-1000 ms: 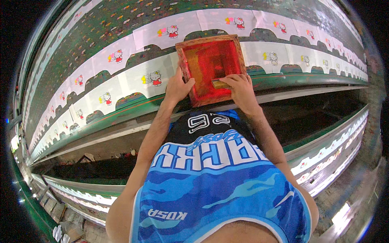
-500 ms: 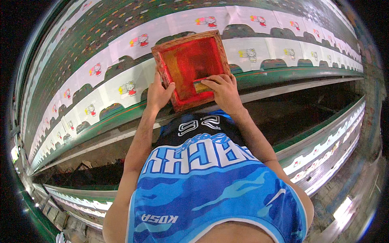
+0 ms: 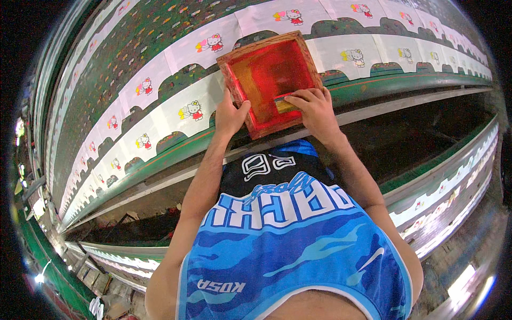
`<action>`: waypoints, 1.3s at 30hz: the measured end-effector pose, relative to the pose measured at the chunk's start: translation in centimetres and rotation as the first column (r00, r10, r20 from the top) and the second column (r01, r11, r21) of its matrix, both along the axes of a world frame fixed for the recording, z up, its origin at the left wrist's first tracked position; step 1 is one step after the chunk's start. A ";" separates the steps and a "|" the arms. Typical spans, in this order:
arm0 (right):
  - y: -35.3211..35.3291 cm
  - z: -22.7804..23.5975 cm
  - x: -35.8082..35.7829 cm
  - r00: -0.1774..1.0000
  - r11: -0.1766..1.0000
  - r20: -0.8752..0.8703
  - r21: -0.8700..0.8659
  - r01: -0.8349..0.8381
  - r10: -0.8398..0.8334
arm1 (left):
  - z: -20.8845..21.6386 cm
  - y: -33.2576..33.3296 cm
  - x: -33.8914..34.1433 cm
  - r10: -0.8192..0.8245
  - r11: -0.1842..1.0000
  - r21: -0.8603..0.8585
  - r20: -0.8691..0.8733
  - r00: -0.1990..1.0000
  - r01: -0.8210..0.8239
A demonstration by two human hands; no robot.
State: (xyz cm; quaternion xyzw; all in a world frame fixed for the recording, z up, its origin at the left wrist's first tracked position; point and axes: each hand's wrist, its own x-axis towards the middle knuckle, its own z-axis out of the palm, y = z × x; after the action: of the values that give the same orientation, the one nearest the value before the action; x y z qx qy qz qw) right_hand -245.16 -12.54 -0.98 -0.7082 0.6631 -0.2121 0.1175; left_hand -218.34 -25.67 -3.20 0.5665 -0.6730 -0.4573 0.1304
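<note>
A square wooden screen-printing frame [image 3: 258,46], its mesh smeared with red ink, lies tilted over the near row of white fabric pieces [image 3: 205,88]. My left hand [image 3: 230,116] grips its left side, thumb on the near-left rim and fingers partly hidden. Inside the near right corner, my right hand [image 3: 319,113] is closed on a small squeegee with a yellowish blade [image 3: 285,105], resting against the inked mesh. In the near row, the printed cat figure [image 3: 191,110] left of the frame has red on it; the cat figure [image 3: 353,57] to the right looks yellow without red.
The long green printing table [image 3: 384,85] curves across in front of me, with a metal rail [image 3: 421,104] along its near edge. Another row of printed pieces [image 3: 250,24] lies farther back. Behind me on both sides runs a second table with white pieces [image 3: 453,186].
My view has shifted, so frame, table and hands appear farther right and slightly higher. Both hands keep their grips, and the frame stays between the same two printed figures.
</note>
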 end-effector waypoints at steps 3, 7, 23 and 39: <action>0.0 -0.1 -0.2 0.999 1.000 0.042 -0.015 0.013 -0.012 | 0.2 0.1 -0.4 0.024 1.000 0.001 -0.059 0.998 -0.024; 0.1 0.7 0.0 1.000 1.000 0.011 0.015 0.007 -0.007 | -0.6 -0.1 -0.2 -0.028 0.997 -0.071 -0.086 0.996 0.022; -10.9 0.5 -3.0 0.996 0.995 -0.087 0.100 0.007 0.002 | -1.2 -0.1 -0.5 -0.059 0.990 -0.134 -0.052 0.997 0.051; 0.1 -0.1 -2.0 0.999 1.000 0.045 -0.006 0.003 -0.002 | 0.4 0.7 -1.5 -0.051 0.990 -0.133 0.001 0.999 0.051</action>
State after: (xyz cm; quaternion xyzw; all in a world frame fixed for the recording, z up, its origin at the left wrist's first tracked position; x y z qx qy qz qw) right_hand -247.17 -12.43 -1.11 -0.7028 0.6605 -0.2300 0.1299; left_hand -219.80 -24.96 -2.85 0.5385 -0.7161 -0.4153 0.1573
